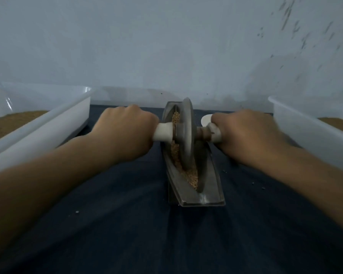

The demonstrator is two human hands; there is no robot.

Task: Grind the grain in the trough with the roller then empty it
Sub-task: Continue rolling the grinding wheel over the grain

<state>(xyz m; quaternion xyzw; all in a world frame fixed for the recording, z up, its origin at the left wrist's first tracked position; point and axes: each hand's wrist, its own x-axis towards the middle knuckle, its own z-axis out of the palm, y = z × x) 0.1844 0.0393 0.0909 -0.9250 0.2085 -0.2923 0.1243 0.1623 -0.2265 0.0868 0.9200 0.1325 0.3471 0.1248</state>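
A grey boat-shaped trough (210, 186) lies lengthwise on the dark cloth, pointing away from me. Tan grain (190, 175) fills its groove. A grey disc roller (185, 135) stands upright in the groove around the trough's middle to far part, with a pale handle sticking out on each side. My left hand (125, 131) grips the left handle (163, 132). My right hand (244, 133) grips the right handle (214, 133), with the thumb tip showing above it. Both forearms reach in from the bottom corners.
A white plastic tub (53, 119) holding tan ground material stands at the left, and another white tub (305, 125) with similar material stands at the right. A pale wall rises right behind the trough. A few stray crumbs lie on the dark cloth (127, 224).
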